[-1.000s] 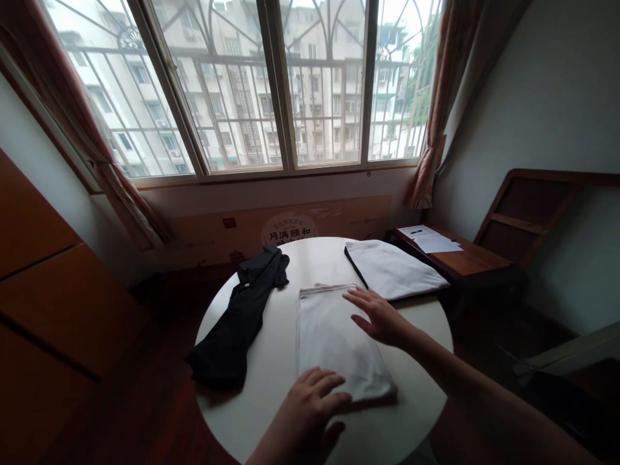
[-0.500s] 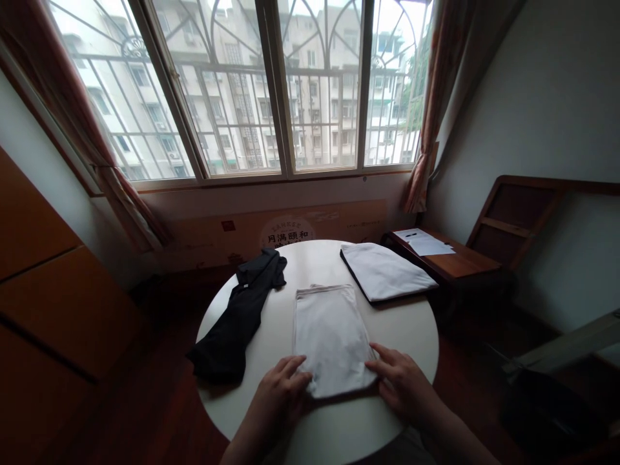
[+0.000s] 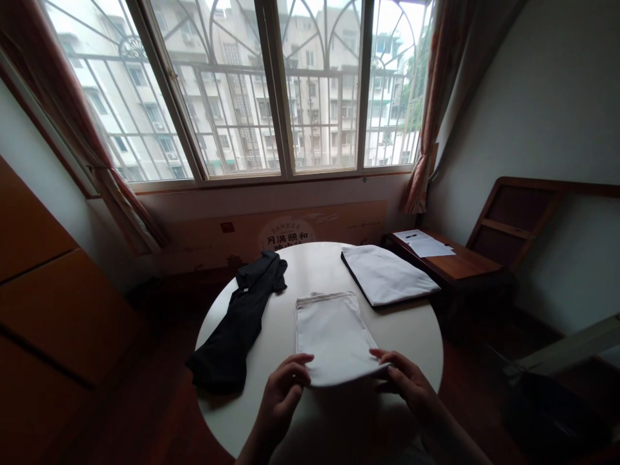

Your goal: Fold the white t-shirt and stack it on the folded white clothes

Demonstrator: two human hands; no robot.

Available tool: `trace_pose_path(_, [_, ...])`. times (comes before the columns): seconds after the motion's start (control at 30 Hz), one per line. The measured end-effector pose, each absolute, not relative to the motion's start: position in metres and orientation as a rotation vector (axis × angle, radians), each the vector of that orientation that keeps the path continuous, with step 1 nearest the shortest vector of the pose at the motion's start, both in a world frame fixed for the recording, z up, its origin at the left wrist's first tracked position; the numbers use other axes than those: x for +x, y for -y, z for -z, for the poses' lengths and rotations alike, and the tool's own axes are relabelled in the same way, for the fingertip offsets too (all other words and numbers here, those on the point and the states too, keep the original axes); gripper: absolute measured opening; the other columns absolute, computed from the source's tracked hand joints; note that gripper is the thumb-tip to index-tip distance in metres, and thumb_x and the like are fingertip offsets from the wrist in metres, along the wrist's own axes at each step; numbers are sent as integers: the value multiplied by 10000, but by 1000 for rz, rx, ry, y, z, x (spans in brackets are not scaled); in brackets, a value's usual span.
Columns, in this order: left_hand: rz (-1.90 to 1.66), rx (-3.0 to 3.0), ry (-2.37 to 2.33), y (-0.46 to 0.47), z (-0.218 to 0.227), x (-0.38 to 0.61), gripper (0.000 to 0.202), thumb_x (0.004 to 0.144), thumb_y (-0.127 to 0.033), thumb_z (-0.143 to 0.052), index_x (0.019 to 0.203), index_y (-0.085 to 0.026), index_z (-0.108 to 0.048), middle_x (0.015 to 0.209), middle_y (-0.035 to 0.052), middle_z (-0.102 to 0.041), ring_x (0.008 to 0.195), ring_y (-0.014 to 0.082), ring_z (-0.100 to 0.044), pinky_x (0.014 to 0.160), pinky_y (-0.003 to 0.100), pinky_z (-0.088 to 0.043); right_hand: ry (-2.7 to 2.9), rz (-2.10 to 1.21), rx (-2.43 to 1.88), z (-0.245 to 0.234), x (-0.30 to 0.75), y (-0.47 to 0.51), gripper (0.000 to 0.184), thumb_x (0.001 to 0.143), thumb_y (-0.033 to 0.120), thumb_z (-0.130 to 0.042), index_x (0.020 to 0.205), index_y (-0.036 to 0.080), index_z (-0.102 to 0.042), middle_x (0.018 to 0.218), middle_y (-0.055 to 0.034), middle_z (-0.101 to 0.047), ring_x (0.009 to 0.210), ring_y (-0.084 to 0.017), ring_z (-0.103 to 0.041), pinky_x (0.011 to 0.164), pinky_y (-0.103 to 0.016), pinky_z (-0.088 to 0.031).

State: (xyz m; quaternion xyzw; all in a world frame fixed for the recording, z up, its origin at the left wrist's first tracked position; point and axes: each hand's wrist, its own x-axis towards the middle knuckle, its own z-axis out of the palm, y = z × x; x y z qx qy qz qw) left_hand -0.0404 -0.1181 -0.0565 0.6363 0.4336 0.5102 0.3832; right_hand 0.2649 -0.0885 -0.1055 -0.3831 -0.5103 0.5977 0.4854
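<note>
A folded white garment (image 3: 334, 336) lies in the middle of the round white table (image 3: 411, 336). My left hand (image 3: 283, 391) pinches its near left corner. My right hand (image 3: 404, 381) grips its near right corner. The near edge of the cloth is raised off the table between both hands. A dark garment (image 3: 242, 320) lies stretched out on the left side of the table, partly hanging over the edge. A stack of folded clothes with a white one on top (image 3: 387, 274) sits at the far right of the table.
A low wooden desk (image 3: 460, 265) with papers and a pen stands to the right of the table. A cardboard box (image 3: 290, 232) leans under the window behind it. Wooden cabinets (image 3: 48, 290) line the left side.
My hands moved from lying flat on the white garment to its near corners, closed on them, and lifted the near edge off the table.
</note>
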Motion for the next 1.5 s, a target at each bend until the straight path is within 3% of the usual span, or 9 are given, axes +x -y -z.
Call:
trace_pose_path(0.17, [-1396,1480,-940,111,50,-39,290,814,-461,-686,743,-181,-664,882,100,-718,889,264,-670,798,313,-518,1117,-1483,-808,109,266,87,355,754,502,-823,923,208,-718,1188,-123,-715,978,-271,-710,898,-431,-580])
trace_pose_path(0.27, [-1355,1551,-935,114,50,-43,146,799,-276,-666,912,-192,-706,1033,110,-730,1021,281,-681,843,308,-542,1277,-1375,-841,108,271,85,468,699,437,-874,1106,248,-741,1198,-121,-727,942,-267,-717,865,-406,-591])
trace_pose_path(0.4, [-1306,1877,-1150,114,58,-43,533,746,-18,-546,1196,-265,-691,1273,74,-704,1219,247,-650,1035,342,-523,1411,-1204,-987,108,272,82,366,801,396,-806,1140,263,-763,1139,-114,-759,1086,-299,-696,960,-410,-567])
trace_pose_path(0.7, [-1390,2213,-1286,106,57,-40,536,795,6,-541,1191,-307,-721,1160,19,-766,1051,190,-739,941,261,-585,1456,-1212,-910,92,268,80,257,877,437,-736,1038,243,-785,1049,-111,-744,943,-270,-712,830,-379,-599])
trace_pose_path(0.8, [-1378,2076,-1297,107,52,-43,446,815,-38,-574,1135,-299,-745,1100,16,-782,1009,195,-751,897,243,-595,1414,-1319,-834,87,267,80,267,886,459,-720,1030,239,-765,1100,-117,-715,966,-272,-695,813,-383,-600])
trace_pose_path(0.93, [-1305,1738,-1335,105,48,-42,177,911,-259,-629,1005,-248,-777,957,44,-794,879,213,-764,777,237,-613,1329,-1487,-796,90,264,78,350,861,548,-713,953,212,-750,1214,-138,-666,1097,-318,-651,867,-437,-598])
trace_pose_path(1.13, [-1334,1402,-1276,112,31,-32,298,844,-488,-736,910,-199,-768,834,60,-769,771,225,-734,704,265,-615,1255,-1505,-768,73,261,82,363,854,553,-721,969,211,-764,972,-101,-706,895,-252,-680,858,-427,-588])
trace_pose_path(1.37, [-1416,1466,-1235,110,-63,-7,295,802,-454,-791,893,-174,-775,830,66,-764,755,223,-728,683,269,-621,1280,-1327,-813,-11,296,80,393,809,572,-763,935,201,-782,1015,-119,-745,962,-280,-707,844,-370,-601])
trace_pose_path(1.5, [-1367,1520,-1134,77,-129,19,333,784,-453,-800,882,-137,-763,768,50,-726,697,196,-694,605,267,-621,1334,-1181,-876,-73,324,53,435,797,569,-779,1005,187,-763,925,-104,-767,864,-273,-734,747,-360,-632])
